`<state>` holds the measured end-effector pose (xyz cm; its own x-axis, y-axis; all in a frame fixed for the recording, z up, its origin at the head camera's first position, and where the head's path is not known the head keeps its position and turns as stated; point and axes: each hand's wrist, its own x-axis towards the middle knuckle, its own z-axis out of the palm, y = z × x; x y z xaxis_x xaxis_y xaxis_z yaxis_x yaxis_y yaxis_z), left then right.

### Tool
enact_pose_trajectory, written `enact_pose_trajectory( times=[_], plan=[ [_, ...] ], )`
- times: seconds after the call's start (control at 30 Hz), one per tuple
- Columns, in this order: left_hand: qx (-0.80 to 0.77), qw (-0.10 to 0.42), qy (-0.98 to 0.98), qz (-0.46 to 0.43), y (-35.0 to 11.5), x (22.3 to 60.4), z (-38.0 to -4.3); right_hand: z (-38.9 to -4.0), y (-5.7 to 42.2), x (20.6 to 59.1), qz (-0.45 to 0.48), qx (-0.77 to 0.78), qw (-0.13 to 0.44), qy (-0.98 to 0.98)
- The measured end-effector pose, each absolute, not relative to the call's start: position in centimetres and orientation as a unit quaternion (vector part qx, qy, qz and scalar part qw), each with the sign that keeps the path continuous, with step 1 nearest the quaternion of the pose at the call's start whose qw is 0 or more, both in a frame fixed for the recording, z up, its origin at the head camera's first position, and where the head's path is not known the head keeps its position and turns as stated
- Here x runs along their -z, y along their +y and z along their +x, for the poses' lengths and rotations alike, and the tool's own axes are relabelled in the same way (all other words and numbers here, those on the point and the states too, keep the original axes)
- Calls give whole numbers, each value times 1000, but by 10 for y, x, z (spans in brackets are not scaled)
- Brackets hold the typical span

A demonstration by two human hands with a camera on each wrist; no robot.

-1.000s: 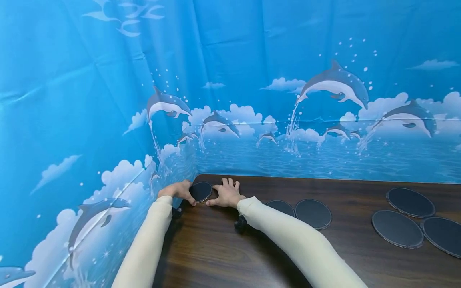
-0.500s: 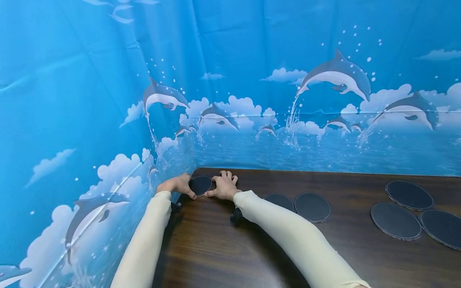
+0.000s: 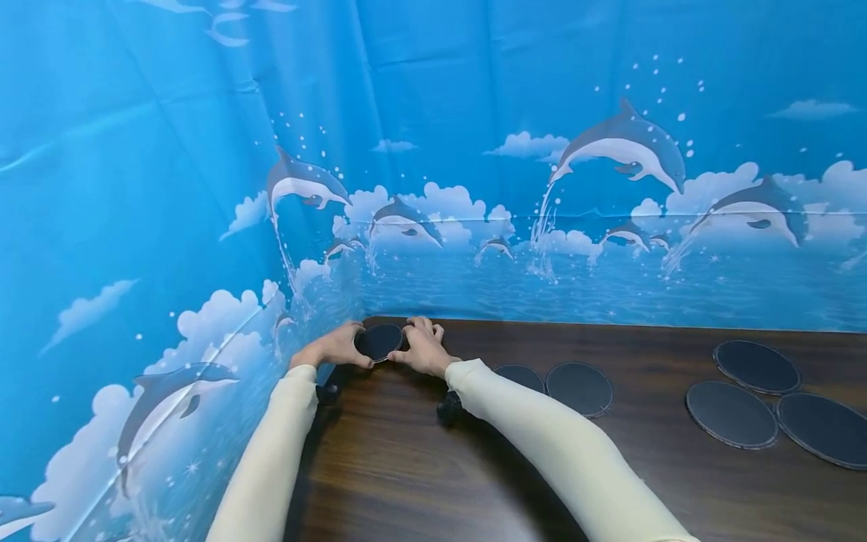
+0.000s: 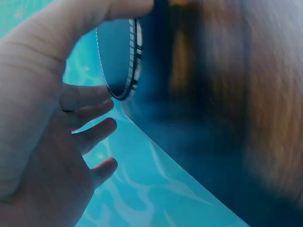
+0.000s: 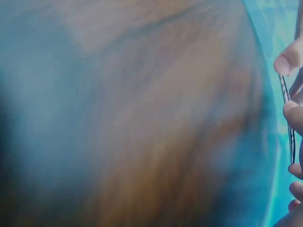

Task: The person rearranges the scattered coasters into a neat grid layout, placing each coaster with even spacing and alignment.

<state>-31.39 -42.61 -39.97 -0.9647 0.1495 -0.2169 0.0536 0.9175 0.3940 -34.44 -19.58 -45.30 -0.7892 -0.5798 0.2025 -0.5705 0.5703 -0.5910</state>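
Note:
A thin black round coaster (image 3: pixel 378 342) with a pale, dashed rim is held between both hands near the table's far left corner. My left hand (image 3: pixel 333 346) pinches its left edge; in the left wrist view the thumb crosses the top of the coaster (image 4: pixel 115 59), while the other fingers of the left hand (image 4: pixel 52 104) spread below. From the right side, my right hand (image 3: pixel 425 350) grips the opposite edge with thumb and fingers. Seen edge-on in the right wrist view, the coaster (image 5: pixel 285 87) looks tilted and apart from the tabletop.
Two more black discs (image 3: pixel 579 388) lie on the brown wooden table (image 3: pixel 406 467) right of centre, one partly behind the right sleeve (image 3: pixel 542 429). Three larger-looking discs (image 3: pixel 731 414) lie grouped at the right. A blue dolphin-print curtain (image 3: pixel 440 278) borders the table's back and left.
My right hand has closed in from beside the coaster to grip its right edge. The coaster has risen slightly and moved toward the far table edge, with both hands following.

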Motion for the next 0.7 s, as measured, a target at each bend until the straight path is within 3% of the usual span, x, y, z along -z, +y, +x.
enact_pose_trajectory(
  times=[0.33,0.7],
  plan=[
    [-238,71,959,134,-368,380,-316,-347,-110,428,-329,372,-32,867],
    [-180,49,961,203,-265,365,-342,-347,-6,424,-300,383,-71,871]
  ],
)
